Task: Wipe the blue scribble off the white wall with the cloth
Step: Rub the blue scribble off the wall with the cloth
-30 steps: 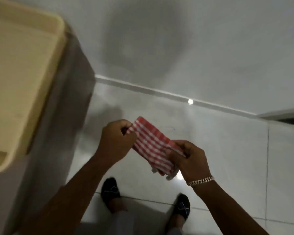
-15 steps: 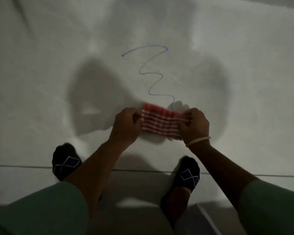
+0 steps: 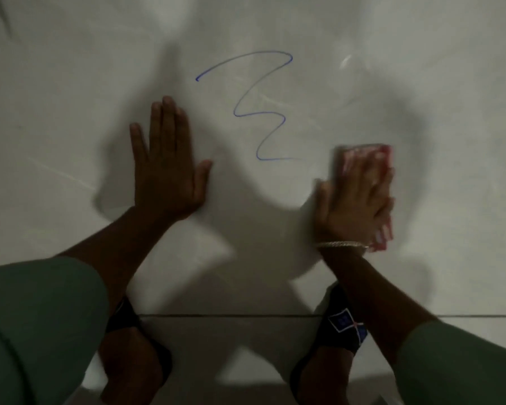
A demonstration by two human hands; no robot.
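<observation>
The left hand (image 3: 170, 168) lay flat against the white wall (image 3: 70, 83), fingers straight and close together, thumb out, just left of the blue scribble (image 3: 259, 106). The scribble ran in a zigzag line between the two hands, touched by neither. The right hand (image 3: 355, 206), blurred, pressed the red-and-white checked cloth (image 3: 374, 153) flat to the wall, to the right of the scribble's lower end; the cloth showed above the fingertips and along the hand's right edge. A chain bracelet (image 3: 341, 244) circled the right wrist. Green sleeves (image 3: 41, 317) and dark patterned shoes (image 3: 345, 325) filled the bottom.
</observation>
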